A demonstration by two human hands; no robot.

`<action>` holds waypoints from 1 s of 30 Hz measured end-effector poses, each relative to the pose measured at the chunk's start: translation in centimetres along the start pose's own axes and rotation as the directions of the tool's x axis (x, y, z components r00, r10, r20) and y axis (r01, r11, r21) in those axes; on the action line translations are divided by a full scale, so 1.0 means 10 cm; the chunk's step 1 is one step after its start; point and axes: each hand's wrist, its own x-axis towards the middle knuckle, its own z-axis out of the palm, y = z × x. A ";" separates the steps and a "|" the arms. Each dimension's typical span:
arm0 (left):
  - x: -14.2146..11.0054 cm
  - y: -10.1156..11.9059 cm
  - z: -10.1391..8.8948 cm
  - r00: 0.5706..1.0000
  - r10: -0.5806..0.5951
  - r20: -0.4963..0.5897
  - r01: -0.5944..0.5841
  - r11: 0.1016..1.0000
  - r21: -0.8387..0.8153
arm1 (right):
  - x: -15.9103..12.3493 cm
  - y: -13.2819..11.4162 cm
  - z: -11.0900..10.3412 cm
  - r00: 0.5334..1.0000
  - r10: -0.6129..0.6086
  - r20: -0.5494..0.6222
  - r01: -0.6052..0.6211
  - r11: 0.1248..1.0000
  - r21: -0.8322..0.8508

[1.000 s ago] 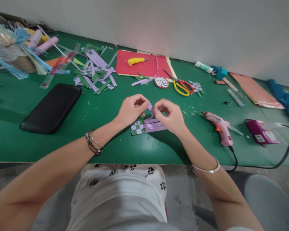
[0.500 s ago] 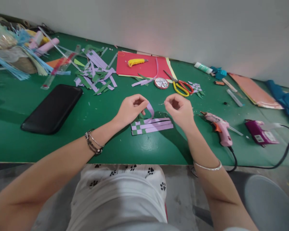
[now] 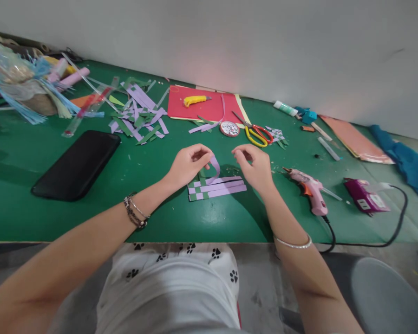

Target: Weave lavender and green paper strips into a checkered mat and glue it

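Observation:
My left hand (image 3: pixel 191 164) pinches the free end of a purple paper strip (image 3: pixel 215 168) between thumb and fingers. The strip curls down to a small woven paper piece (image 3: pixel 226 187) lying on the green table. This piece has purple strips running to the right and a green-and-purple check at its left end. To its upper right hovers my right hand (image 3: pixel 254 167), fingers curled, thumb and forefinger slightly apart, with nothing visible in them. A pink hot glue gun (image 3: pixel 308 190) lies to the right of that hand.
Behind the hands are scissors (image 3: pixel 256 135), a round tin (image 3: pixel 229 129), and a yellow cutter (image 3: pixel 196 100) on red paper (image 3: pixel 177 109). Paper scraps (image 3: pixel 139 113) and a black phone-like slab (image 3: pixel 78 164) lie left. A purple power block (image 3: pixel 365 195) with a cord sits right.
My right thumb and forefinger have loosened from a pinch with a fine thread at its tip; the thread no longer shows. My left hand keeps hold of the strip. The view has shifted slightly.

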 end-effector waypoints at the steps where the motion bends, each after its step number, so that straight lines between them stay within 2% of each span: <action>1: 0.00 0.00 0.00 1.000 0.001 0.001 -0.001 1.000 -0.006 | -0.01 -0.05 0.02 1.000 -0.026 -0.016 0.026 0.999 0.035; 4: 0.01 -0.02 0.01 1.000 -0.013 0.012 0.013 0.998 -0.056 | -0.05 -0.17 0.07 0.988 -0.151 -0.022 0.153 0.986 0.067; 8: 0.00 -0.04 0.02 0.999 -0.036 0.023 0.039 0.990 -0.132 | -0.09 -0.21 0.12 0.963 -0.260 0.065 0.259 0.966 0.028; 14: -0.01 -0.04 0.03 0.993 -0.117 -0.014 0.111 0.971 -0.214 | -0.13 -0.21 0.19 0.961 -0.275 0.021 0.276 0.959 -0.070; 19: -0.02 -0.03 0.04 0.985 -0.175 -0.011 0.166 0.950 -0.265 | -0.15 -0.21 0.22 0.960 -0.279 0.033 0.281 0.956 -0.083; 26: -0.02 -0.04 0.05 0.990 -0.141 -0.031 0.128 0.959 -0.254 | -0.14 -0.23 0.23 0.973 -0.229 0.008 0.229 0.972 -0.054; 30: -0.01 -0.05 0.05 0.989 -0.147 -0.005 0.139 0.943 -0.304 | -0.14 -0.23 0.23 0.981 -0.193 -0.009 0.193 0.981 -0.020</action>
